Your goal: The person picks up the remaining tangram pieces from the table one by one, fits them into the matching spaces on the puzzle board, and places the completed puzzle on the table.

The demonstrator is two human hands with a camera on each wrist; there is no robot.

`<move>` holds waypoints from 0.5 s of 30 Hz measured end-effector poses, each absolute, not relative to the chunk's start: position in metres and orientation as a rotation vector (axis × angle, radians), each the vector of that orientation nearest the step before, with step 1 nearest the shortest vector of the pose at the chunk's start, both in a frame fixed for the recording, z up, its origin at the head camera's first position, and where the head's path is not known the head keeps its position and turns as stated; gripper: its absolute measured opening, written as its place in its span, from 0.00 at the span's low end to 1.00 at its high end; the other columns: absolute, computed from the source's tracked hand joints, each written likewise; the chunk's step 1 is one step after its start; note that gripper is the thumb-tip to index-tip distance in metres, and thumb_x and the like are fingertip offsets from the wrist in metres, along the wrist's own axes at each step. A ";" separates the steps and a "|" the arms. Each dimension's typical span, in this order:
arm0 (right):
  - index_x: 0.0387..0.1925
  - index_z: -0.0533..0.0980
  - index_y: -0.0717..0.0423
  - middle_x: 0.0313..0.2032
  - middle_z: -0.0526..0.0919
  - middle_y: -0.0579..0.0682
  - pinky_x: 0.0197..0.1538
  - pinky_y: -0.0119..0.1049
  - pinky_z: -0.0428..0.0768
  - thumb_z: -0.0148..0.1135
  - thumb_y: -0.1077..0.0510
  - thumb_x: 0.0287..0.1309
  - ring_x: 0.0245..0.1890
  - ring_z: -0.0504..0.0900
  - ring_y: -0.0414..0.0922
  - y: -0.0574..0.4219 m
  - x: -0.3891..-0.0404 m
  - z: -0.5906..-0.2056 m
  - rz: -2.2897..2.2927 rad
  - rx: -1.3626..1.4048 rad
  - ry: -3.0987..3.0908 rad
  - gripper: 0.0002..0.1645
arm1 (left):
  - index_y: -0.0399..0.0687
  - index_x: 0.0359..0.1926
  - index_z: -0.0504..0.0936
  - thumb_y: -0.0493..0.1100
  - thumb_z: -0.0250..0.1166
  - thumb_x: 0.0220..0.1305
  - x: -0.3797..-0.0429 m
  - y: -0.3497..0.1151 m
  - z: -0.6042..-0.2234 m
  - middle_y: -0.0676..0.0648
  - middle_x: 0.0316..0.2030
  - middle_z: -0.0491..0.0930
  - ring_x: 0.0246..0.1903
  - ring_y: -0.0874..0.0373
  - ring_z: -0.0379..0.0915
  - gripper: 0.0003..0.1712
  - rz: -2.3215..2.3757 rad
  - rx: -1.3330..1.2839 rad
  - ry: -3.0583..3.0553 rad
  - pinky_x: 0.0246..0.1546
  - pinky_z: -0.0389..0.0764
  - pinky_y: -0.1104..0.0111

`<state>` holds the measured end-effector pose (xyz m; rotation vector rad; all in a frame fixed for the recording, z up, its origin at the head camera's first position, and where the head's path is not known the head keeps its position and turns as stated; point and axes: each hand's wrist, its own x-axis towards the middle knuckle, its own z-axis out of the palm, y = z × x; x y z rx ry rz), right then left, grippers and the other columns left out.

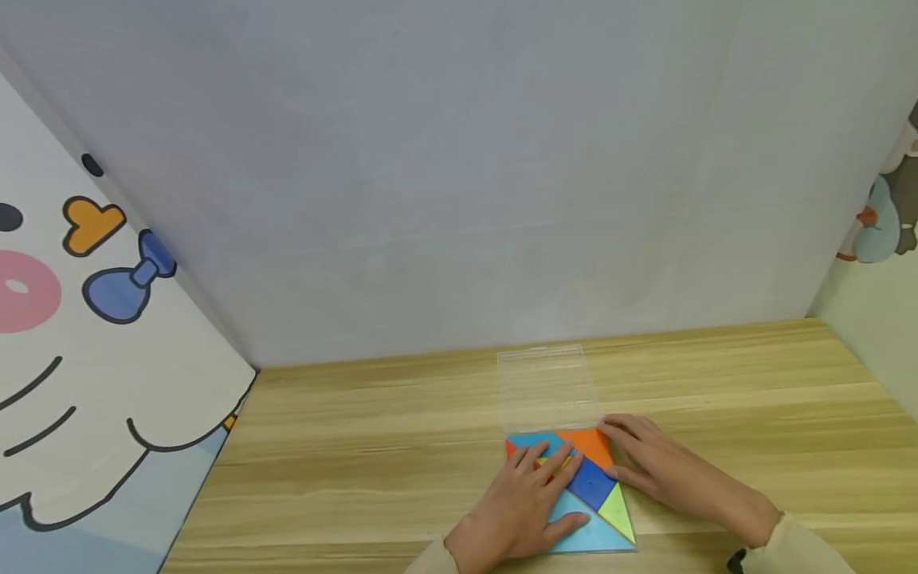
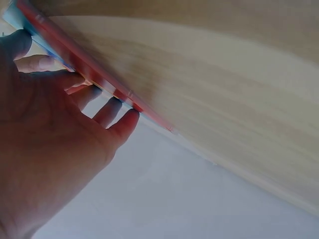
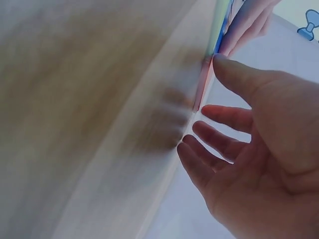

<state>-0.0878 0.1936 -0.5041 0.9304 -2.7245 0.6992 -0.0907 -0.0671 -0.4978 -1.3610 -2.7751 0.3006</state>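
Observation:
A square tangram of coloured pieces fills a shallow clear case on the table, its pieces fitted side by side. My left hand rests on it with spread fingers, covering pieces on its left half. In the left wrist view, the fingertips touch the tangram's upper face. My right hand is at the far right corner, its thumb by the edge beside the orange piece. The right wrist view shows the thumb against the edge and the loosely bent fingers near the tabletop. A clear plastic lid lies flat behind the tangram.
The wood-grain table extends to both sides of the tangram. A pale wall rises along its back edge. On the left stands a panel with a cartoon print, and another printed panel is on the right.

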 end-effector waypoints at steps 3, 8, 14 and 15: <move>0.67 0.74 0.62 0.64 0.75 0.59 0.57 0.56 0.79 0.66 0.55 0.69 0.62 0.75 0.57 0.193 -0.088 -0.505 0.651 0.982 -2.692 0.29 | 0.54 0.81 0.56 0.70 0.35 0.78 -0.090 -0.068 -0.498 0.52 0.78 0.57 0.74 0.51 0.58 0.42 0.281 -1.360 -2.775 0.72 0.63 0.59; 0.68 0.73 0.65 0.66 0.75 0.58 0.57 0.56 0.79 0.61 0.54 0.73 0.63 0.75 0.58 0.190 -0.085 -0.507 0.522 1.087 -2.684 0.28 | 0.53 0.81 0.56 0.70 0.36 0.78 -0.092 -0.070 -0.497 0.52 0.78 0.58 0.74 0.50 0.58 0.42 0.213 -1.367 -2.801 0.72 0.63 0.57; 0.70 0.70 0.67 0.67 0.74 0.59 0.58 0.54 0.78 0.61 0.51 0.73 0.64 0.73 0.57 0.189 -0.083 -0.509 0.475 1.132 -2.629 0.33 | 0.53 0.82 0.53 0.71 0.34 0.78 -0.098 -0.070 -0.494 0.52 0.79 0.55 0.75 0.51 0.56 0.43 0.182 -1.389 -2.863 0.73 0.61 0.59; 0.70 0.70 0.67 0.67 0.74 0.59 0.58 0.54 0.78 0.62 0.51 0.72 0.64 0.73 0.57 0.190 -0.083 -0.509 0.470 1.137 -2.618 0.33 | 0.53 0.82 0.54 0.71 0.34 0.78 -0.099 -0.069 -0.493 0.52 0.79 0.55 0.75 0.51 0.56 0.43 0.168 -1.388 -2.874 0.73 0.61 0.59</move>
